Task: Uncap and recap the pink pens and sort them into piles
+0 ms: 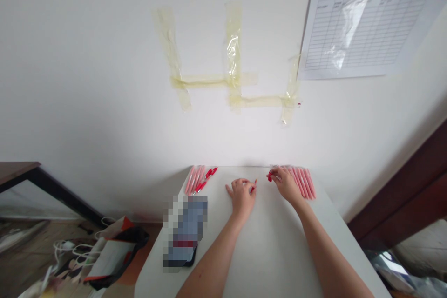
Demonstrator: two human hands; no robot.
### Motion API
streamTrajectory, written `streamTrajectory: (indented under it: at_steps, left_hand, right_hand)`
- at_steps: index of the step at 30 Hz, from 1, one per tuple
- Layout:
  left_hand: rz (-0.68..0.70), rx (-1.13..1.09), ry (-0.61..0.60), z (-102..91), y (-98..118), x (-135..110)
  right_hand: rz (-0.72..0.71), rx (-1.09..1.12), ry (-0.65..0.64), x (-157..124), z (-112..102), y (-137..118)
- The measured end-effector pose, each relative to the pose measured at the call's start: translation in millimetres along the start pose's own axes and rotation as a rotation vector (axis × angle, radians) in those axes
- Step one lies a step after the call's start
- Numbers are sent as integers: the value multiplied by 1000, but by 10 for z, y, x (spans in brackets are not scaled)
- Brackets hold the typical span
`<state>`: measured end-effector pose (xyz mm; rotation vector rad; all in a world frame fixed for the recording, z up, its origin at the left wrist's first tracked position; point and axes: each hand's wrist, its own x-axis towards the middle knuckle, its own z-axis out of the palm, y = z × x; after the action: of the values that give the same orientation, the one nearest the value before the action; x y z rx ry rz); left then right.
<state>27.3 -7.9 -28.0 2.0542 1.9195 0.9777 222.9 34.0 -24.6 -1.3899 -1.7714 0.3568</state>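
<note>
My left hand [242, 195] rests on the white table [265, 251], fingers curled round a small red pen part [253, 188] that pokes out at its right side. My right hand [285, 182] is pinched on a red pen piece [269, 176] just left of a row of pink pens [303, 181] lying side by side at the table's far right. A second batch of pink pens [194, 179] lies at the far left, with red pens [206, 179] beside it.
A blurred dark object [185, 233] lies on the table's left side. The wall behind carries yellowed tape strips [233, 56] and a printed grid sheet [370, 28]. Bags and cables [104, 251] lie on the floor to the left.
</note>
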Motion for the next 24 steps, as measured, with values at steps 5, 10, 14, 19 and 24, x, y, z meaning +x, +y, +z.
streamTrajectory:
  at_steps: [5, 10, 14, 19, 24]
  left_hand:
    - [-21, 54, 0, -26, 12, 0]
    - [-40, 110, -15, -65, 28, -5]
    - [-48, 108, -2, -98, 30, 5]
    - [-78, 97, 39, -150, 6, 38]
    - [-125, 69, 81, -181, -39, 77]
  right_hand:
    - [-15, -40, -8, -7, -15, -10]
    - [-28, -118, 13, -17, -30, -5]
    - [-19, -221, 47, -34, -54, -19]
    - [-57, -320, 71, -40, -111, -19]
    - [-49, -420, 101, -46, -169, -15]
